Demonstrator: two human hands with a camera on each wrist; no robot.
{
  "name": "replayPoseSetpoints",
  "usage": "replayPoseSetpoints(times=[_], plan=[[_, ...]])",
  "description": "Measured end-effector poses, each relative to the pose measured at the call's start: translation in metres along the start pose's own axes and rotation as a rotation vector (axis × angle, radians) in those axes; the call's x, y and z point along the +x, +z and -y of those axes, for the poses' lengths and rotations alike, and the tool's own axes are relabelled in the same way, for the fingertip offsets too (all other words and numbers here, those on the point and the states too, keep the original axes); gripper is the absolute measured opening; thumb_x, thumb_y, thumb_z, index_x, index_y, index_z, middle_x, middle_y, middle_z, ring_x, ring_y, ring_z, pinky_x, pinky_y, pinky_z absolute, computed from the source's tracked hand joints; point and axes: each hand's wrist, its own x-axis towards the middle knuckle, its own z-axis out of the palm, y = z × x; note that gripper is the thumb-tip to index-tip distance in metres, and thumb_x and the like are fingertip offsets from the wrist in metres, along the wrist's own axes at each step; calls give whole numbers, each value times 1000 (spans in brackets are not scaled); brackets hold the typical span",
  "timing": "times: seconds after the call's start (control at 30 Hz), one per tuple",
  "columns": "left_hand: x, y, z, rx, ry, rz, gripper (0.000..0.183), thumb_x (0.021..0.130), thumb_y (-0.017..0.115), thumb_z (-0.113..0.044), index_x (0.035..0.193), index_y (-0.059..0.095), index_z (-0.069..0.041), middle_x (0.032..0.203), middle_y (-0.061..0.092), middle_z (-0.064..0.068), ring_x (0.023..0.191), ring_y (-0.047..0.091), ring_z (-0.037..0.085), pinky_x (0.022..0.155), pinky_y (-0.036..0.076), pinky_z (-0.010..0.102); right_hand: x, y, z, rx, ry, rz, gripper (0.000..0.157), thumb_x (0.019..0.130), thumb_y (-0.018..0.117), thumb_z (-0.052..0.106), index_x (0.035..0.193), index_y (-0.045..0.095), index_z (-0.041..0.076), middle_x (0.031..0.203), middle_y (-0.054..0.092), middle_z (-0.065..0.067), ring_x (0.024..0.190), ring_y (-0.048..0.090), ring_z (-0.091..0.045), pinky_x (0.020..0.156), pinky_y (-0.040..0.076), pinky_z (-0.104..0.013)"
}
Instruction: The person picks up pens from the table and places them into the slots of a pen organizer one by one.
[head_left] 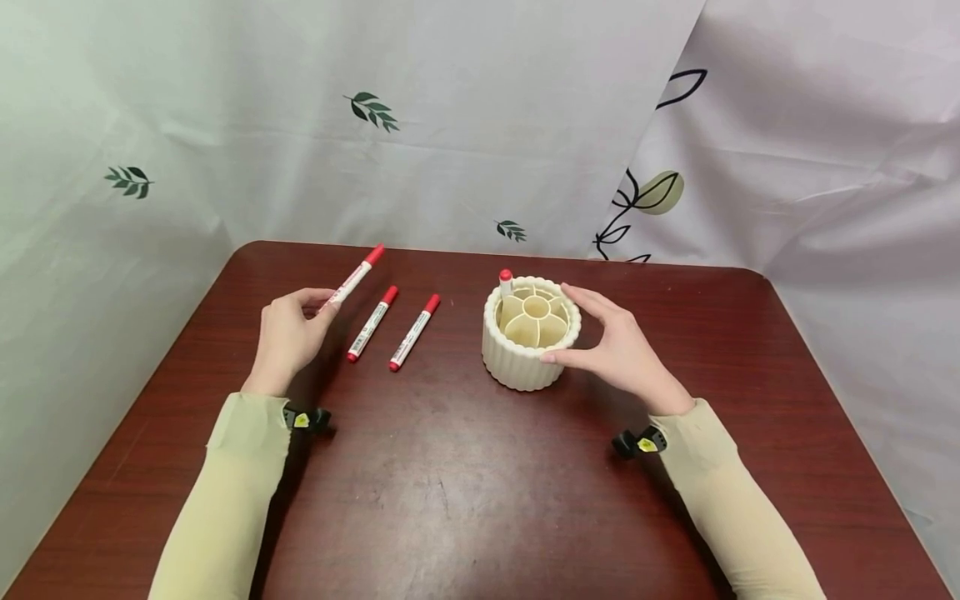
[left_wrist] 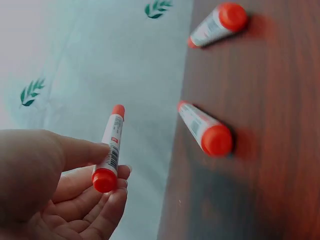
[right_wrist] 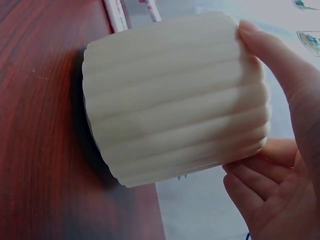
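Observation:
In the head view my left hand (head_left: 294, 332) pinches a white marker with red ends (head_left: 352, 282), held tilted above the table's left side. The left wrist view shows that marker (left_wrist: 114, 142) between thumb and fingers. My right hand (head_left: 618, 346) holds the rim of a cream ribbed pen holder (head_left: 521, 367), thumb at the near side and fingers at the far side. Petal-shaped compartments divide the holder around a round middle one. One red-capped marker (head_left: 506, 283) stands in its back left compartment. The right wrist view shows the ribbed wall of the holder (right_wrist: 175, 105) up close.
Two more red-and-white markers, a left one (head_left: 372, 323) and a right one (head_left: 415, 333), lie side by side between the left hand and the holder. A dark red wooden table (head_left: 450, 500) bears everything. Behind it hangs a pale curtain (head_left: 450, 150) with leaf prints.

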Motion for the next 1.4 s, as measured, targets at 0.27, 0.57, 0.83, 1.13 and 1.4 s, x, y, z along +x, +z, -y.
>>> replayPoseSetpoints(times=[0.27, 0.57, 0.83, 1.13, 1.4], plan=[[5, 0, -21, -98, 31, -99, 29, 91, 60, -34, 110, 70, -15, 89, 68, 3, 76, 58, 13, 60, 39, 27, 12, 3, -6, 8, -6, 0, 93, 58, 84, 52, 139, 45, 29, 136, 46, 12, 124, 39, -5, 100, 36, -37], [10, -2, -48, -257, 76, -224, 26, 86, 68, -35, 107, 73, -21, 87, 68, -4, 69, 55, 9, 54, 37, 22, 20, 7, -11, 52, 18, -7, 93, 56, 86, 50, 138, 45, 34, 135, 45, 17, 124, 39, -2, 101, 34, -35], [7, -1, -69, -530, 97, -326, 27, 79, 77, -21, 105, 74, -18, 92, 69, 0, 77, 64, 12, 71, 50, 20, 21, 8, -11, 64, 5, -16, 93, 57, 87, 48, 138, 45, 32, 134, 46, 15, 124, 39, -3, 102, 34, -34], [-11, -16, -118, -808, 130, -352, 30, 74, 79, -4, 103, 72, -2, 90, 68, 13, 83, 66, 22, 78, 52, 29, 22, 9, -14, 71, -4, -22, 93, 56, 87, 48, 138, 45, 32, 134, 47, 15, 123, 40, -3, 101, 34, -35], [-17, -20, -149, -968, 257, -374, 29, 73, 77, 3, 102, 70, 3, 92, 68, 20, 85, 66, 29, 78, 53, 35, 21, 9, -14, 91, -5, -22, 92, 57, 87, 47, 137, 46, 31, 134, 48, 13, 123, 40, -4, 101, 34, -36]])
